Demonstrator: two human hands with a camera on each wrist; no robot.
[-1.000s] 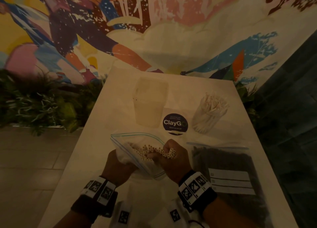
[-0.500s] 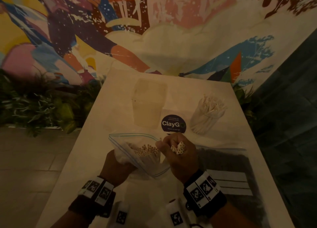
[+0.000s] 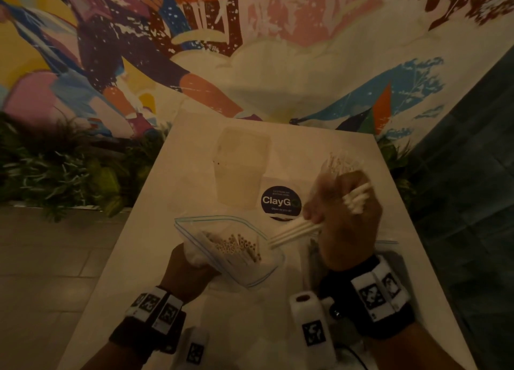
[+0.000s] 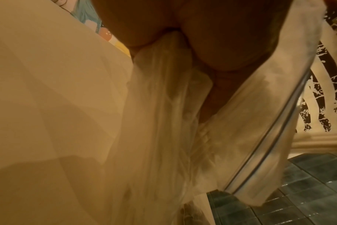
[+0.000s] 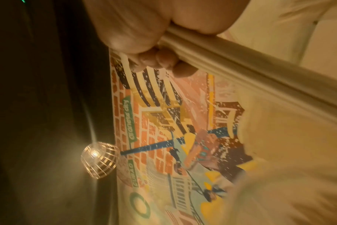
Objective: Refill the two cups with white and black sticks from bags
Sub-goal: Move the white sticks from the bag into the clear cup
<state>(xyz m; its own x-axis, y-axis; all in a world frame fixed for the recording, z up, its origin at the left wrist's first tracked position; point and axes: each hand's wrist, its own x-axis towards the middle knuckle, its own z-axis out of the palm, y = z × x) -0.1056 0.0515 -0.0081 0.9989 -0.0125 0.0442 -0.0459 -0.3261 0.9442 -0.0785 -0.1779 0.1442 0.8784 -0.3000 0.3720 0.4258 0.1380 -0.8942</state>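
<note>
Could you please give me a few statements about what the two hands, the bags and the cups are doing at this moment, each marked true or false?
1. The right hand grips a bunch of white sticks. True.
2. The left hand lies flat on the table. False: it holds the clear bag.
3. The clear bag is empty. False: white sticks remain inside.
4. The far right cup holds white sticks. True.
5. The left cup holds black sticks. False: none show inside.

Probably café: mural [image 3: 194, 64], planter greenery [image 3: 55, 169].
</note>
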